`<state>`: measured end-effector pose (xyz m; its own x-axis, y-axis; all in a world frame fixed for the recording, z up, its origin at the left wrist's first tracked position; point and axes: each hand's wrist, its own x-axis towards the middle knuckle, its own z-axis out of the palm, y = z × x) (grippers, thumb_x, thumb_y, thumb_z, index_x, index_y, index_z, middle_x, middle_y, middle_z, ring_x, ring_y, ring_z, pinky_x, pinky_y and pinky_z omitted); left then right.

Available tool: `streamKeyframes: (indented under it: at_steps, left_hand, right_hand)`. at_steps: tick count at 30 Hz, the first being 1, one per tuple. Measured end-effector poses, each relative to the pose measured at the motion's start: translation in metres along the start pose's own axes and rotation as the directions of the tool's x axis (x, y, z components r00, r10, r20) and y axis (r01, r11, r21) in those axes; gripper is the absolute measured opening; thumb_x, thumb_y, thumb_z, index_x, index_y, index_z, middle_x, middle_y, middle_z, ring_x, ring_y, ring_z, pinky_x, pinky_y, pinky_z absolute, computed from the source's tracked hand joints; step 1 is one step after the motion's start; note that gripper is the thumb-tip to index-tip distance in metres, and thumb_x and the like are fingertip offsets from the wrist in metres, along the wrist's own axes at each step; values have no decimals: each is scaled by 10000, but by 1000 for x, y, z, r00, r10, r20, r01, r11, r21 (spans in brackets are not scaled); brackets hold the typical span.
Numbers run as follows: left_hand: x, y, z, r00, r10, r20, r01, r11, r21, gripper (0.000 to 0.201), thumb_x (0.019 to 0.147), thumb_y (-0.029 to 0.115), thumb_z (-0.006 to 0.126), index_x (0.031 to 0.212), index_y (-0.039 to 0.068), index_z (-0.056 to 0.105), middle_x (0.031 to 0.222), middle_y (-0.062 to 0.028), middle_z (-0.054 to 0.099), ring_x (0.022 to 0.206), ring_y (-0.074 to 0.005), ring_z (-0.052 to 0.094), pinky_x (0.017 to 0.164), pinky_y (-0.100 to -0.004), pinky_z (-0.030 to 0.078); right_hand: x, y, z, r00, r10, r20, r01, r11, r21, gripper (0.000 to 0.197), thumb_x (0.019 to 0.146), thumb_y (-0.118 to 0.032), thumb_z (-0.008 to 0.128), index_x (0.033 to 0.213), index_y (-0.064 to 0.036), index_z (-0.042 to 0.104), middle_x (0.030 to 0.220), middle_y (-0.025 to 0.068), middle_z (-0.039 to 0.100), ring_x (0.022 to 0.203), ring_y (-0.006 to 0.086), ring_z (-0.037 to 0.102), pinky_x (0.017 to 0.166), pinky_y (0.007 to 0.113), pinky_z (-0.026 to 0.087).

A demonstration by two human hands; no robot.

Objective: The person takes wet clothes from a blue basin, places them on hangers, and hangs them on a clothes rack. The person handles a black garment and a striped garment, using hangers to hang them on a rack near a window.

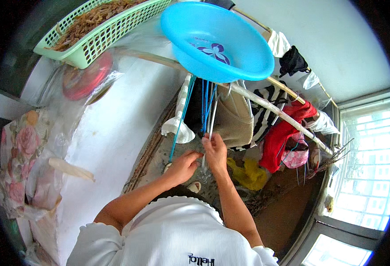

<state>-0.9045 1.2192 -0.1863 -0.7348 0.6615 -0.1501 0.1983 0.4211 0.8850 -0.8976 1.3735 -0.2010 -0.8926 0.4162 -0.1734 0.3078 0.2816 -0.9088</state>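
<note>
My right hand [216, 151] is closed around a thin white clothes hanger [212, 119], seen edge-on below the wooden pole [266, 105]. Close beside it, my left hand [185, 167] has its fingers curled together near the hanger's lower end; whether they grip anything is hidden. Several blue hangers [205, 104] hang from the same pole, just above my hands. A white, flared-end piece [179, 129] hangs to their left. To the right of my right hand hangs a beige garment [234, 119].
A blue basin [224, 44] rests over the poles. Behind the beige garment hang a black-and-white striped one [266, 111] and a red one [275, 146]. A yellow bag [248, 174] lies low. At left, a green basket [90, 48] of dried brown strands stands near a white surface [115, 124].
</note>
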Motion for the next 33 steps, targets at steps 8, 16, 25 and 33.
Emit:
streamKeyframes:
  at_steps: [8, 16, 25, 33]
  left_hand:
    - [19, -11, -10, 977, -113, -181, 92, 989, -119, 365, 843, 91, 560, 1186, -27, 521, 1277, -174, 479, 1165, -327, 485, 982, -374, 393]
    - [65, -21, 20, 901, -415, 130, 434, 835, -340, 517, 879, 179, 542, 1349, 37, 381, 1396, -191, 346, 1210, -286, 449, 1012, -387, 363]
    - [160, -47, 101, 914, -266, -308, 196, 951, -238, 846, 765, 16, 504, 1458, 60, 20, 1506, -187, 120, 1393, -327, 122, 1106, -376, 206]
    - [186, -58, 73, 886, -380, -264, 357, 925, -133, 510, 741, 121, 627, 1238, 61, 525, 1208, -231, 469, 1124, -391, 458, 973, -428, 381]
  right_hand:
    - [6, 41, -57, 997, -12, -76, 18, 997, 77, 141, 918, -156, 540, 996, -43, 567, 825, -14, 514, 753, 77, 488, 640, 234, 430]
    - [6, 51, -65, 995, -3, -95, 15, 992, 127, 158, 918, -186, 546, 979, -45, 576, 787, -24, 521, 711, 74, 468, 625, 244, 406]
    - [6, 44, -66, 989, -35, -141, 42, 998, 51, 145, 911, -148, 559, 988, -27, 582, 804, -36, 510, 734, 57, 432, 647, 223, 362]
    - [6, 39, -67, 991, -21, -131, 23, 1000, 18, 169, 894, -148, 556, 995, -14, 576, 890, 82, 507, 775, 171, 516, 712, 312, 432]
